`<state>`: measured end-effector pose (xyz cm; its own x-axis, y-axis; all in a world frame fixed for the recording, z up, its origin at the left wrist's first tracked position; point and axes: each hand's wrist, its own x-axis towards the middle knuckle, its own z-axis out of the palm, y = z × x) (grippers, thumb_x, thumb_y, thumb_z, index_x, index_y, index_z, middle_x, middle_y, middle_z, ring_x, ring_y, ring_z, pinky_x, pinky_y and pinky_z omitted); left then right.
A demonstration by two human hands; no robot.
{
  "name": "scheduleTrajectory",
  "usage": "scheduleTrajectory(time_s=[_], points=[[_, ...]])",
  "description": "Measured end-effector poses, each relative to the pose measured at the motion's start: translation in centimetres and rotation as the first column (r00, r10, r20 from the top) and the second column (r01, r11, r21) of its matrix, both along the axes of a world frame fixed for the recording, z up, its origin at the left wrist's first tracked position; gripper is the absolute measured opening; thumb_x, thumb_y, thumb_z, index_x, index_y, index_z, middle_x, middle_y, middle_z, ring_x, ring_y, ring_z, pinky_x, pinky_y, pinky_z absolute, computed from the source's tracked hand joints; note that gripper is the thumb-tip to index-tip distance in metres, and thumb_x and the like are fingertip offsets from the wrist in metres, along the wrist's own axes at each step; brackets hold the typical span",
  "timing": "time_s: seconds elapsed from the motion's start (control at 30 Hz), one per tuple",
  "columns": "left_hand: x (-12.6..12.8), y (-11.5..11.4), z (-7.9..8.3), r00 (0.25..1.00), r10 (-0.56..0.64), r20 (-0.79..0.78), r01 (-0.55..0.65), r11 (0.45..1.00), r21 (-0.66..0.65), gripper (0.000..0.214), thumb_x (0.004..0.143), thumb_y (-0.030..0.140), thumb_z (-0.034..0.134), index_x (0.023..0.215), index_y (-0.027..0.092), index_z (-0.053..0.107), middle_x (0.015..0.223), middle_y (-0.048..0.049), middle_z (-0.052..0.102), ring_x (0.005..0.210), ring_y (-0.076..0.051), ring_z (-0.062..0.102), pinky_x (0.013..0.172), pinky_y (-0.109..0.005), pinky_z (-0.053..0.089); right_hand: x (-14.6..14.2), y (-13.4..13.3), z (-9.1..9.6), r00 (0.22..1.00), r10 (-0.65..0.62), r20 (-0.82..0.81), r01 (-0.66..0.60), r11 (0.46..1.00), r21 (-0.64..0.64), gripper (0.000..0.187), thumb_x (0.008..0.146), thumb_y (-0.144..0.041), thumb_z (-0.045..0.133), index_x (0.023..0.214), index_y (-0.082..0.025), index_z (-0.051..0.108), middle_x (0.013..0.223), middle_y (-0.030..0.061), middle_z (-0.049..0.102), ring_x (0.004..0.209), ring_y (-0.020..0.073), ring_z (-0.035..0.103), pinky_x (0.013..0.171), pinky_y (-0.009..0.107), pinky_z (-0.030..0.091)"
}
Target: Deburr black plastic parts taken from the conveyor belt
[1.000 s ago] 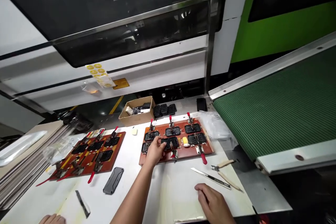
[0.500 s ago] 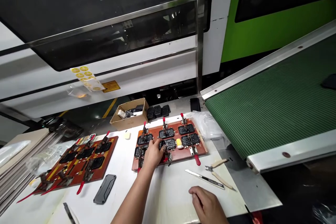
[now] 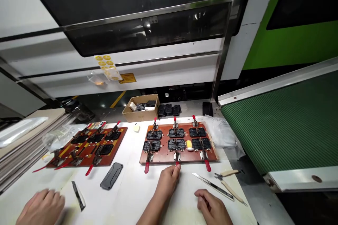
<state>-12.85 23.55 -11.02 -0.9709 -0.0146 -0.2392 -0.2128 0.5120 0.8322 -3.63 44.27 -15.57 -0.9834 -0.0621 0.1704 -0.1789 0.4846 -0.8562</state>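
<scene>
Left hand [image 3: 167, 181] down at 6 o'clock of the red jig board [image 3: 165, 159], fingertips pinched together on the red handle of the middle clamp [image 3: 176, 157] on the near edge, handle mostly hidden under the fingers. Right hand [image 3: 211, 207] parked on the white bench [image 3: 132, 197] at about 5 o'clock from that board, half curled, palm down; can't tell if anything's tucked under it. Just past it toward 1 o'clock, a long thin blade [image 3: 211, 185], then a pair of nippers [image 3: 229, 181] with pale handles, both lying flat and untouched. On the board itself, six black parts in two rows, plus a little yellowish piece [image 3: 189, 145] between the middle and right parts of the near row. Over at 9 o'clock, a second jig board [image 3: 118, 140] with its own clamps, and a loose black case [image 3: 111, 180] near its front corner. Way out at 8 o'clock, somebody else's hand [image 3: 41, 207], blurry, beside a short blade [image 3: 78, 195]. Cardboard box [image 3: 141, 107] at 12 o'clock, green conveyor belt [image 3: 285, 123] at 3.
</scene>
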Motion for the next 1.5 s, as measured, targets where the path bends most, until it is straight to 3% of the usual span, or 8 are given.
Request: scheduleTrajectory(time_s=[0.1, 0.2, 0.53, 0.7, 0.9, 1.13, 1.33, 1.5], points=[[0.2, 0.0, -0.2, 1.000, 0.012, -0.022, -0.012, 1.000, 0.019, 0.054, 0.093, 0.065, 0.046, 0.058, 0.025, 0.047, 0.059, -0.0012, 0.054, 0.060, -0.021, 0.051, 0.063, -0.033, 0.036, -3.1, 2.1, 4.8, 0.996, 0.028, 0.087, -0.055, 0.945, 0.322, 0.036, 0.109, -0.047, 0.035, 0.111, -0.025, 0.063, 0.088, 0.0049, 0.074, 0.076, 0.0217, 0.072, 0.070, 0.031, 0.058], [0.5, -0.2, 0.1, 0.998, 0.010, -0.060, -0.007, 0.998, 0.059, 0.051, 0.092, 0.065, 0.052, 0.059, 0.027, 0.050, 0.059, -0.0016, 0.057, 0.060, -0.024, 0.054, 0.065, -0.036, 0.039, -7.5, 3.0, 8.9, 0.981, 0.003, 0.194, -0.150, 0.644, 0.750, 0.022, 0.103, -0.036, 0.052, 0.110, -0.020, 0.064, 0.115, 0.0147, 0.072, 0.099, 0.0300, 0.073, 0.082, 0.039, 0.056], [0.6, 0.1, -0.7, 0.979, 0.161, -0.123, -0.139, 0.974, 0.177, 0.052, 0.088, 0.062, 0.055, 0.050, 0.028, 0.047, 0.055, -0.0047, 0.060, 0.061, -0.030, 0.062, 0.066, -0.042, 0.045, -15.8, 2.3, 17.4, 0.893, 0.156, 0.422, -0.450, 0.292, 0.844, 0.018, 0.091, -0.033, 0.079, 0.091, -0.016, 0.072, 0.089, 0.0034, 0.074, 0.086, 0.0202, 0.071, 0.084, 0.038, 0.058], [0.5, -0.1, -1.1, 0.970, 0.222, -0.102, -0.197, 0.956, 0.217, 0.054, 0.082, 0.064, 0.061, 0.052, 0.025, 0.039, 0.053, -0.0017, 0.050, 0.061, -0.027, 0.059, 0.063, -0.037, 0.042, -22.2, 2.0, 21.1, 0.947, 0.105, 0.305, -0.322, 0.355, 0.878, 0.033, 0.105, -0.047, 0.060, 0.112, -0.017, 0.069, 0.104, 0.0060, 0.072, 0.095, 0.0213, 0.069, 0.088, 0.042, 0.057], [0.7, -0.9, -0.7, 0.969, 0.233, -0.088, -0.202, 0.941, 0.271, 0.053, 0.078, 0.063, 0.067, 0.052, 0.025, 0.042, 0.053, 0.0002, 0.049, 0.057, -0.023, 0.057, 0.056, -0.033, 0.041, -24.0, -2.2, 15.4, 0.935, -0.010, 0.354, -0.319, 0.407, 0.856, 0.026, 0.101, -0.037, 0.070, 0.118, -0.017, 0.069, 0.120, 0.0082, 0.070, 0.105, 0.0229, 0.069, 0.093, 0.044, 0.060], [0.7, -0.8, -1.1, 0.977, 0.213, -0.008, -0.196, 0.911, 0.362, 0.050, 0.079, 0.066, 0.069, 0.056, 0.026, 0.048, 0.047, 0.0030, 0.048, 0.037, -0.017, 0.046, 0.040, -0.029, 0.031, -23.6, 0.6, 16.3, 0.945, 0.005, 0.327, -0.242, 0.682, 0.690, 0.023, 0.102, -0.037, 0.069, 0.109, -0.015, 0.069, 0.107, 0.0049, 0.071, 0.092, 0.0193, 0.070, 0.083, 0.038, 0.061], [2.2, -1.0, 0.5, 0.961, 0.273, -0.035, -0.230, 0.866, 0.445, 0.059, 0.078, 0.077, 0.066, 0.100, 0.022, 0.066, 0.084, -0.0054, 0.072, 0.064, -0.021, 0.067, 0.055, -0.030, 0.052, -14.7, 0.2, 17.1, 0.967, 0.154, 0.202, -0.214, 0.921, 0.326, 0.012, 0.101, -0.016, 0.051, 0.106, -0.016, 0.062, 0.098, 0.0032, 0.070, 0.087, 0.0154, 0.068, 0.076, 0.026, 0.054], [8.3, -1.8, 1.8, 0.995, 0.083, 0.063, -0.104, 0.736, 0.669, 0.098, 0.070, 0.066, 0.085, 0.152, 0.026, 0.050, 0.140, -0.0144, 0.069, 0.134, -0.038, 0.061, 0.105, -0.042, 0.056, -3.5, -3.2, 15.0, 0.903, 0.389, 0.185, -0.409, 0.908, 0.089, 0.015, 0.082, -0.013, 0.065, 0.093, -0.023, 0.067, 0.094, -0.0023, 0.075, 0.085, 0.0147, 0.069, 0.076, 0.020, 0.050]])
